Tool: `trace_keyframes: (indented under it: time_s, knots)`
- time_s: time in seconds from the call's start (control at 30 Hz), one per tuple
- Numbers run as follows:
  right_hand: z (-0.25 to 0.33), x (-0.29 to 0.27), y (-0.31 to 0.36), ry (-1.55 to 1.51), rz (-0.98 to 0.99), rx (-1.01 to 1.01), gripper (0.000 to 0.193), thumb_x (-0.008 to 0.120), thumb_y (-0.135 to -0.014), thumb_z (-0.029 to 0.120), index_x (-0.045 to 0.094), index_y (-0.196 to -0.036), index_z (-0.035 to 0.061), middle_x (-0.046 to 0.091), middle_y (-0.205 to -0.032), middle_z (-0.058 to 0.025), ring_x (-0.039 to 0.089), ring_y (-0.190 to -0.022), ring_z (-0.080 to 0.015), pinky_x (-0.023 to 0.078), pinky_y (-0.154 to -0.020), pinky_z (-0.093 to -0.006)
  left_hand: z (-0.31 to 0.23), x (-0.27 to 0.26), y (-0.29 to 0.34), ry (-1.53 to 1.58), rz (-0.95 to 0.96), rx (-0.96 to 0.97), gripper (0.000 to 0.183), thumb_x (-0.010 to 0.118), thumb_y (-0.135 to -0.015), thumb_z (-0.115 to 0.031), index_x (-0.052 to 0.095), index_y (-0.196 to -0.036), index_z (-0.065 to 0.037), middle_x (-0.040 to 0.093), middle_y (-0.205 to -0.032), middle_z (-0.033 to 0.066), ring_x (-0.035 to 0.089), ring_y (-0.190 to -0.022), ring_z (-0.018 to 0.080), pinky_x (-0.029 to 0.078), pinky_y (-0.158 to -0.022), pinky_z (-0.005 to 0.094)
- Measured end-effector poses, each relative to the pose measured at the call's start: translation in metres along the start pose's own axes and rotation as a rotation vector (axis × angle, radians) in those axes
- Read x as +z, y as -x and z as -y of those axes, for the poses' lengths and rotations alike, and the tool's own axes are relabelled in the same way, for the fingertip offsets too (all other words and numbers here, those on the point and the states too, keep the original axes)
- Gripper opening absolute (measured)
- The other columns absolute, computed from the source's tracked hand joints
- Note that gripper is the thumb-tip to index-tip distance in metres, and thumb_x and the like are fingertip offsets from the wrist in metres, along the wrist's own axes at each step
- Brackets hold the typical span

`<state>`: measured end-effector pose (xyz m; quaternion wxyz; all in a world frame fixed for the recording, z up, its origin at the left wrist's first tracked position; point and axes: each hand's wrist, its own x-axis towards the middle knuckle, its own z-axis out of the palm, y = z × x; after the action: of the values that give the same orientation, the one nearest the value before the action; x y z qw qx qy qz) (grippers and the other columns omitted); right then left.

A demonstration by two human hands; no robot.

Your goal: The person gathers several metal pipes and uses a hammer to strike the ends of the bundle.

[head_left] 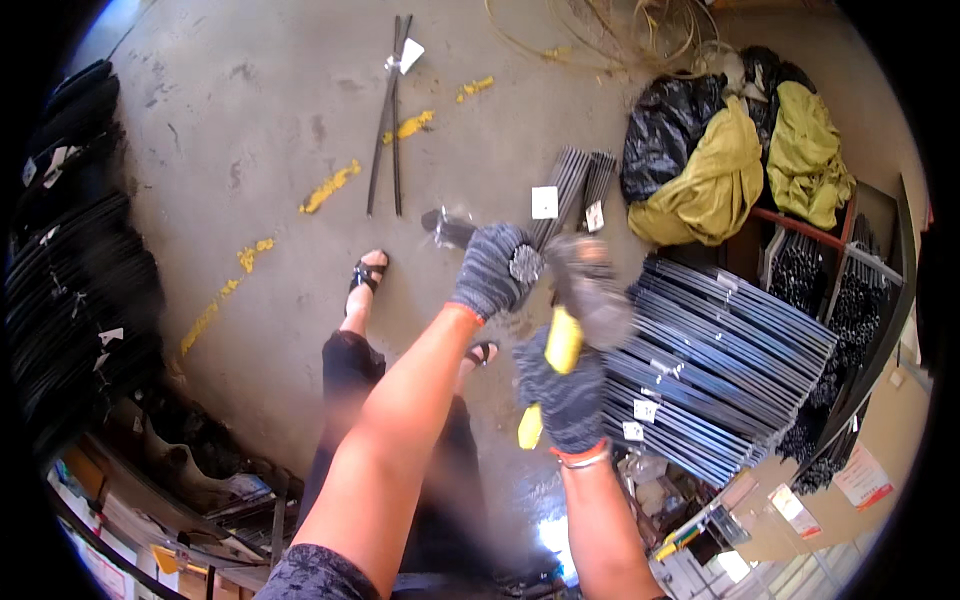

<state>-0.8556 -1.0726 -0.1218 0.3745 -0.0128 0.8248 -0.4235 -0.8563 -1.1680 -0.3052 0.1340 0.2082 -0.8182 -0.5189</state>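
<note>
My left hand, in a grey knit glove, is closed around a bundle of thin dark rods. The rods' packed ends face up beside the thumb, and the other end, with some clear plastic, shows beyond the fist. My right hand, gloved alike, is wrapped around a hammer-like tool with a yellow handle. Yellow shows above and below that fist. The tool's grey head is smeared by motion, close to the right of the rod ends, so its exact shape and any contact cannot be made out.
Tagged rod bundles lie ahead on the floor, beyond two crossed bars. A large stack of rods fills the right, near a rack and yellow-and-black sacks. Dark bundles line the left. My sandalled feet are below.
</note>
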Motion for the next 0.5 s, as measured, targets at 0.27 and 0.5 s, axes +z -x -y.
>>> trace_keyframes:
  time_s: [0.27, 0.5]
  knots:
    - [-0.064, -0.002, -0.008, 0.010, -0.011, 0.182, 0.012, 0.069, -0.081, 0.011, 0.059, -0.078, 0.0056, 0.055, -0.064, 0.0007, 0.052, -0.057, -0.0117, 0.044, -0.055, -0.0273, -0.009, -0.003, -0.010, 0.080, -0.072, 0.022, 0.016, 0.066, -0.069, -0.010, 0.058, -0.083, -0.009, 0.057, -0.081, 0.0104, 0.056, -0.082, 0.0310, 0.045, -0.077, 0.0394]
    - [-0.018, -0.010, 0.018, -0.793, 0.097, -0.197, 0.026, 0.064, -0.084, 0.002, 0.057, -0.109, 0.0055, 0.060, -0.089, -0.0007, 0.057, -0.076, -0.0097, 0.047, -0.063, -0.0252, 0.003, -0.018, -0.009, 0.094, -0.082, 0.022, 0.019, 0.068, -0.069, -0.013, 0.059, -0.086, -0.009, 0.057, -0.083, 0.0085, 0.056, -0.084, 0.0284, 0.044, -0.079, 0.0365]
